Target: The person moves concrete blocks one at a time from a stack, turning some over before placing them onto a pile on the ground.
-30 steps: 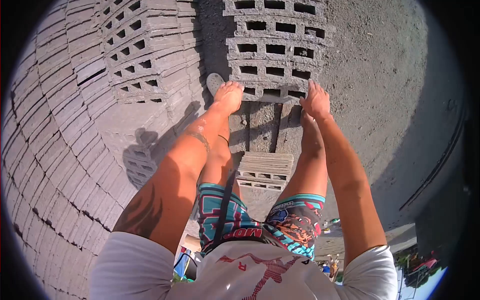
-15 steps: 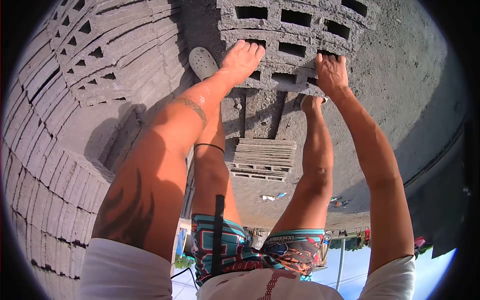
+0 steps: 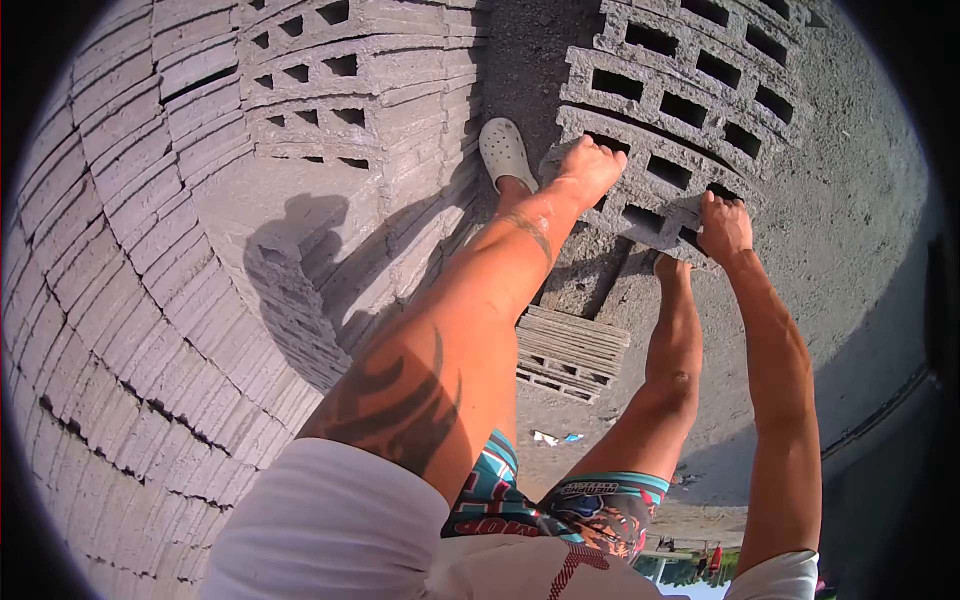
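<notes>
1. An outdoor yard of bare, sunlit dirt ground (image 3: pixel 850 200) is seen from above, with the person's own shadow thrown across a large stack of grey blocks (image 3: pixel 150 250) that fills the left side of the view.
2. A row of hollow blocks (image 3: pixel 700 70) is laid on the ground ahead of the person, cavities facing up, running toward the upper right.
3. The grey hollow block (image 3: pixel 655 195) nearest to the person, at the close end of that row, is gripped by both hands. It lies just beyond the feet and touches the next block of the row.
4. The left hand (image 3: pixel 590 165), at the end of a tattooed arm, is closed over the block's left end, with the fingers curled down over its far edge.
5. The right hand (image 3: pixel 725 225) is clamped on the block's right part, with the fingertips hooked into a cavity and out of sight.
6. A white clog (image 3: pixel 505 150) is worn on the left foot, planted just beside the block and close to the stack.
7. A slatted pallet (image 3: pixel 570 350) is seen between the legs, well apart from the hands.
</notes>
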`<action>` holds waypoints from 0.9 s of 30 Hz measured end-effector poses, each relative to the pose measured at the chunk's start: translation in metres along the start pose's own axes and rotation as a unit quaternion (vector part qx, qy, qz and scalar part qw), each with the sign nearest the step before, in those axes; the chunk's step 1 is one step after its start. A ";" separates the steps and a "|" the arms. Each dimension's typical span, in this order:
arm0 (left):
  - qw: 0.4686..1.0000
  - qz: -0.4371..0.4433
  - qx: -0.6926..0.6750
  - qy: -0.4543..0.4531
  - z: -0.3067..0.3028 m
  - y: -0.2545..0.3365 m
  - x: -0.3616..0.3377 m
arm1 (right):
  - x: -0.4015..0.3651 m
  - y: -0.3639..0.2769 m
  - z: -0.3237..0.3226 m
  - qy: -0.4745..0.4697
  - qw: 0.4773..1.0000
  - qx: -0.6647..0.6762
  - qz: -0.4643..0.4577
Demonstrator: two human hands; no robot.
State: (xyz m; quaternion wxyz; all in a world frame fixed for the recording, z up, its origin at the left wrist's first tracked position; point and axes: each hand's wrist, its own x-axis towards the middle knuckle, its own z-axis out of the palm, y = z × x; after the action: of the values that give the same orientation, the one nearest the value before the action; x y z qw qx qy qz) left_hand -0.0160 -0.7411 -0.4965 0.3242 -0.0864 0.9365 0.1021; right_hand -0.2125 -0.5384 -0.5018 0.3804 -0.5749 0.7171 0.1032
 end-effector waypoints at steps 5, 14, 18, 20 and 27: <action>0.986 0.122 -0.053 -0.100 -0.097 -0.019 -0.045 | -0.069 -0.042 -0.093 -0.022 0.998 0.050 0.035; 0.985 0.170 -0.021 -0.015 -0.299 -0.120 -0.211 | -0.161 -0.195 -0.319 0.003 0.995 0.035 0.088; 0.988 0.109 0.032 0.109 -0.326 -0.205 -0.293 | -0.126 -0.276 -0.390 0.059 0.997 0.007 0.054; 0.990 0.068 0.059 0.107 -0.346 -0.241 -0.326 | -0.099 -0.303 -0.410 0.085 0.996 -0.005 0.017; 0.995 -0.040 0.080 0.036 -0.329 -0.393 -0.406 | 0.025 -0.429 -0.438 0.070 0.993 -0.005 -0.093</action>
State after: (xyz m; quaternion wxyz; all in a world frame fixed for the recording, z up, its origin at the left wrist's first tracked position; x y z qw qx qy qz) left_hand 0.1941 -1.1627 -0.0430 0.2996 -0.1014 0.9486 0.0109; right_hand -0.0134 -0.9498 -0.0923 0.3344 -0.6464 0.6851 0.0304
